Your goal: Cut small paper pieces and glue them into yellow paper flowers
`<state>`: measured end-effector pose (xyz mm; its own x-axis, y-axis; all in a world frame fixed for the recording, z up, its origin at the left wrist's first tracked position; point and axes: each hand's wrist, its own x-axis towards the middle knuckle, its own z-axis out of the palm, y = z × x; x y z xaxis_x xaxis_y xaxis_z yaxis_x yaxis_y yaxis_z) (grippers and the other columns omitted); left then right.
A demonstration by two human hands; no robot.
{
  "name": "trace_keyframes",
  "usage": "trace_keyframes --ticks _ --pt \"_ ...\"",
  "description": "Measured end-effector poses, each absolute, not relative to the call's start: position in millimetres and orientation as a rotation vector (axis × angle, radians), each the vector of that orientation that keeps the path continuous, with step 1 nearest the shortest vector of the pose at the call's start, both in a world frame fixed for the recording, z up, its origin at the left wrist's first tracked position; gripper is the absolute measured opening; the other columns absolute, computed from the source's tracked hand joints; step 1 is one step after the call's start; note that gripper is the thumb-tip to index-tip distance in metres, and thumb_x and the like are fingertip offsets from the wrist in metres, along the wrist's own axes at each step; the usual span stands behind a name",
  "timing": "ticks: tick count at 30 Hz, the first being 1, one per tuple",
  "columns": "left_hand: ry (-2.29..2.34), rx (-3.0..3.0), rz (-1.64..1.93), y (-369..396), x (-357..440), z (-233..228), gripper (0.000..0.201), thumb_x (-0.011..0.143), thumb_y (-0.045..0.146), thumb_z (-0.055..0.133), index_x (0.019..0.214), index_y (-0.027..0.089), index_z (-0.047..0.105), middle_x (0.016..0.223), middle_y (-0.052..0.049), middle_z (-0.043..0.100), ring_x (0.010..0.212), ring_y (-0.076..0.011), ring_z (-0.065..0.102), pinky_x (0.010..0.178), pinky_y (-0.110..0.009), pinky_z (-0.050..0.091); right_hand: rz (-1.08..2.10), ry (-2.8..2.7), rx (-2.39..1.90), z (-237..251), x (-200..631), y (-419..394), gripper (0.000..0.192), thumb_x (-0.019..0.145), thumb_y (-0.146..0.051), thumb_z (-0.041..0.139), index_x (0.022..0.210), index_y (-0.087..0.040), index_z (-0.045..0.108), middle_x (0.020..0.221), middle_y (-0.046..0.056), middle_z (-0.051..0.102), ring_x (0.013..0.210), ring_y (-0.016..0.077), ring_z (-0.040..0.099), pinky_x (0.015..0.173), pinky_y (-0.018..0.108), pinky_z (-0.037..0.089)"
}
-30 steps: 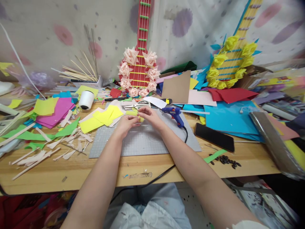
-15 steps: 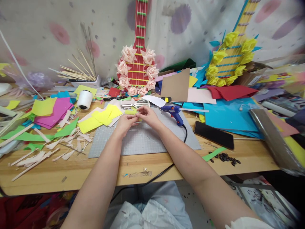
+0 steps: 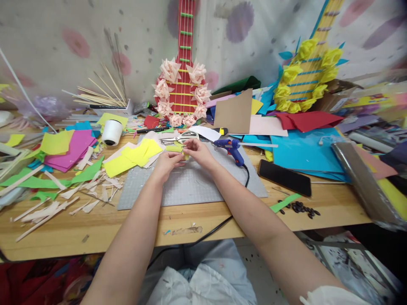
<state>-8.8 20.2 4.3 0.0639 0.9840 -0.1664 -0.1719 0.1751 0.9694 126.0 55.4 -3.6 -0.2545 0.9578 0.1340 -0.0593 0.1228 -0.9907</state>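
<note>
Both hands meet over the grey cutting mat (image 3: 193,192), fingertips close together. My left hand (image 3: 168,165) and my right hand (image 3: 199,153) pinch a small piece of yellow paper (image 3: 186,157) between them, mostly hidden by the fingers. Just behind them lies a yellow-green paper piece (image 3: 174,146). Scissors with pale handles (image 3: 187,135) rest beyond the fingers. To the left of my left hand, yellow paper sheets (image 3: 136,155) overlap at the mat's edge. A blue hot glue gun (image 3: 230,149) lies right of my right hand, a glue stick protruding from its back.
A red paper guitar with pink flowers (image 3: 182,91) and a yellow one (image 3: 302,80) stand at the back. A black phone (image 3: 285,177), dark beads (image 3: 302,209) and blue sheets (image 3: 305,152) lie right. Paper scraps (image 3: 92,186) and a white spool (image 3: 112,132) are left.
The hands stay nearly in place, with a slight shift of the fingers around the yellow paper. The whole view has shifted slightly.
</note>
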Motion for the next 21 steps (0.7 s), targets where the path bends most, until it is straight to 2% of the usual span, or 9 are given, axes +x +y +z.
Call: trace_keyframes --ticks 12,21 --pt "1.103 0.959 1.131 20.2 -8.8 4.5 0.031 0.047 0.033 0.077 0.068 0.012 0.067 0.071 -0.006 0.066 0.073 -0.0165 0.061 0.071 -0.032 0.051 1.287 -1.437 -0.925 -0.8 126.7 54.0 0.025 0.060 -0.022 0.063 0.080 -0.020 0.050 0.071 -0.004 0.055 0.068 0.0102 0.053 0.069 0.027 0.044" --pt "1.036 0.846 1.102 20.5 -10.2 5.2 0.020 0.054 0.025 0.073 0.062 0.010 0.062 0.061 -0.001 0.059 0.063 -0.0097 0.056 0.070 -0.029 0.051 1.086 -1.584 -0.890 3.5 127.6 48.4 0.019 0.065 -0.019 0.057 0.082 -0.021 0.049 0.074 -0.002 0.057 0.073 0.0116 0.055 0.072 0.028 0.043"
